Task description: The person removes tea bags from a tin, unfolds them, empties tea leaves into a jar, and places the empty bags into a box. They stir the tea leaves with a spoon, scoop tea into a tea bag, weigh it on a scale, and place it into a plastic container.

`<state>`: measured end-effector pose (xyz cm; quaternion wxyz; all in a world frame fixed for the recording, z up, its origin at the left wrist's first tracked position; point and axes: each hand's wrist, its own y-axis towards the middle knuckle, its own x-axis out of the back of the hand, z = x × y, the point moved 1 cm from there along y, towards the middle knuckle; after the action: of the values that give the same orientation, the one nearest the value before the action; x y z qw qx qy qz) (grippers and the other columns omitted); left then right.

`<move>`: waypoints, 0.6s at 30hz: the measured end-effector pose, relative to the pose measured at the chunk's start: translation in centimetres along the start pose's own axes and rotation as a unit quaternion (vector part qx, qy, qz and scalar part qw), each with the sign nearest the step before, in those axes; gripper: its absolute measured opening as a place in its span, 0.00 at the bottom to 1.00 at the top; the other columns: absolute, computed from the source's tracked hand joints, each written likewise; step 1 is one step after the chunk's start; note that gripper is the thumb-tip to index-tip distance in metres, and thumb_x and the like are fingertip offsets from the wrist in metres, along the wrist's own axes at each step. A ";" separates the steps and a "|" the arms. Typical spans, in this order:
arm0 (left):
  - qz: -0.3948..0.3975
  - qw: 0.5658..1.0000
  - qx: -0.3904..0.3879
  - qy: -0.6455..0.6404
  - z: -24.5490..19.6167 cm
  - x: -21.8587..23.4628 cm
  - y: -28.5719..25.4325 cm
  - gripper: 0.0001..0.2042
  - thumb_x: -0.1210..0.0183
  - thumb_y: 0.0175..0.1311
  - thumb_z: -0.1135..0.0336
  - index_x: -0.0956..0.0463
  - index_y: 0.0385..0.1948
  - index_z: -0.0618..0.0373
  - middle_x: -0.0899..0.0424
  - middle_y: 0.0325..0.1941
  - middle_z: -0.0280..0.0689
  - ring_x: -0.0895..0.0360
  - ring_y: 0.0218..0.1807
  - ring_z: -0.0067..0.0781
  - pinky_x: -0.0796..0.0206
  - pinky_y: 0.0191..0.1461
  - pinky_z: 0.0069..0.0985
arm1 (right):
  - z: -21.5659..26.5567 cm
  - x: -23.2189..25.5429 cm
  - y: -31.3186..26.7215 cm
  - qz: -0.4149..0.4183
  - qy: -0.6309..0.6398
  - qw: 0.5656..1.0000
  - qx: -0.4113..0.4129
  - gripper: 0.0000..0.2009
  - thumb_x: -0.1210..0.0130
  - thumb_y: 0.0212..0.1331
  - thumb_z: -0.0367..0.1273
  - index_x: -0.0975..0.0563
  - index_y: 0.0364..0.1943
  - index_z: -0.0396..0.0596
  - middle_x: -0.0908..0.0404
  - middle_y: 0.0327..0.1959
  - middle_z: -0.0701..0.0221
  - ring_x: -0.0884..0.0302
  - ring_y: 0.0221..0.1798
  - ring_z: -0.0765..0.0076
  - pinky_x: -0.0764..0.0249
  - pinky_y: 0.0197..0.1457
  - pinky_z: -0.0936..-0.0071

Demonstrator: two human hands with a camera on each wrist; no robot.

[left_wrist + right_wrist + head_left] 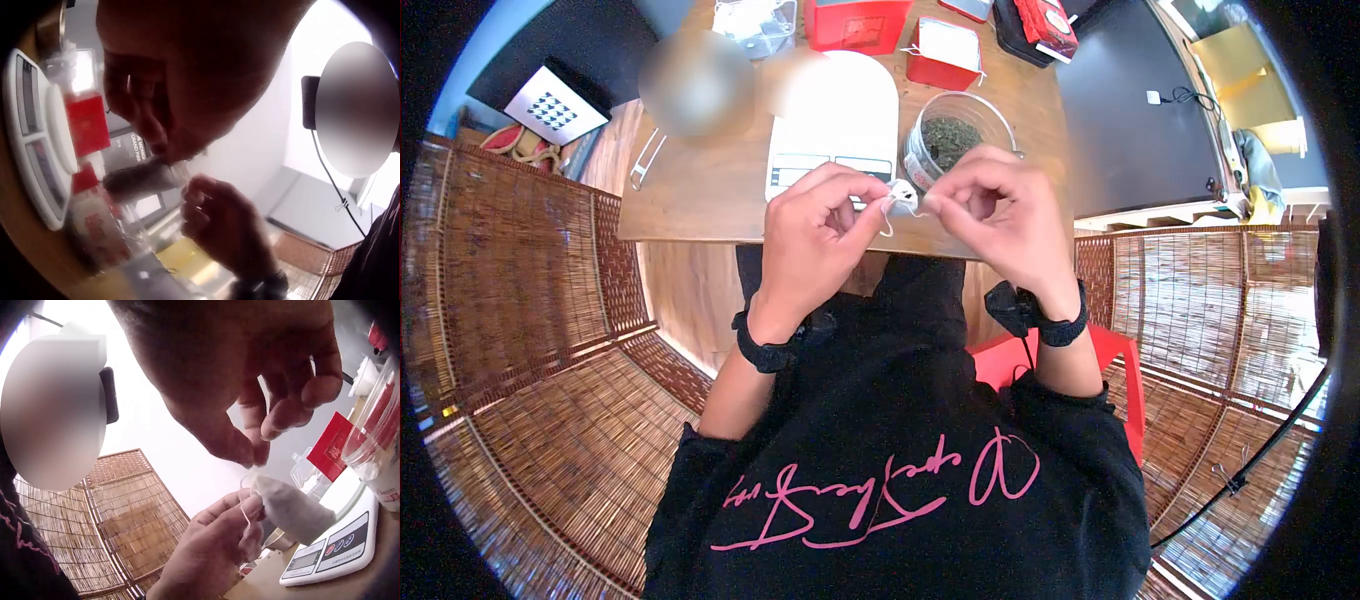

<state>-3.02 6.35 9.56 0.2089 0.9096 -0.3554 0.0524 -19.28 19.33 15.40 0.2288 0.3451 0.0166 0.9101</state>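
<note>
From my head view, I am holding a small white cloth pouch [906, 193] just in front of the near right corner of a flat white kitchen scale [835, 115]. My left hand [812, 222] is pinching the pouch between thumb and forefinger, and my right hand [1005, 205] is bringing thumb and forefinger together on a thin white string [887, 222] at its mouth. To the right of the scale, a clear round tub [916, 160] is holding dark green dried leaves [949, 138]; beyond that tub, a small open red box [945, 75] is holding white packets. Behind the scale a larger bright red box [857, 28] is standing, and to the scale's left a thin wire metal clip [644, 162] is lying on the brown wooden table [705, 200]. From my left wrist, the pouch is showing dark and blurred, hanging between my fingertips and apart from the scale; I cannot tell there how each finger is lying. From my right wrist, the pouch is bulging and tilting in front of the scale without resting on it, its string looping down beside my left fingers, while my right fingertips are meeting just above its gathered mouth.
</note>
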 end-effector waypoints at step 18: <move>-0.017 1.000 -0.021 0.006 -0.4 0.1 0.0 0.05 0.32 0.58 0.76 0.13 0.35 0.61 0.14 0.33 0.34 0.27 0.22 0.16 0.36 0.26 0.18 | -0.5 0.0 0.0 0.004 0.014 0.997 0.080 0.07 0.34 0.55 0.22 0.16 0.37 0.43 0.18 0.37 0.70 0.27 0.26 0.76 0.30 0.30 0.77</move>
<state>-2.86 6.45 9.95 0.2309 0.9107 -0.3395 0.0463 -19.58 19.40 14.96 0.1965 0.3492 0.0914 0.9116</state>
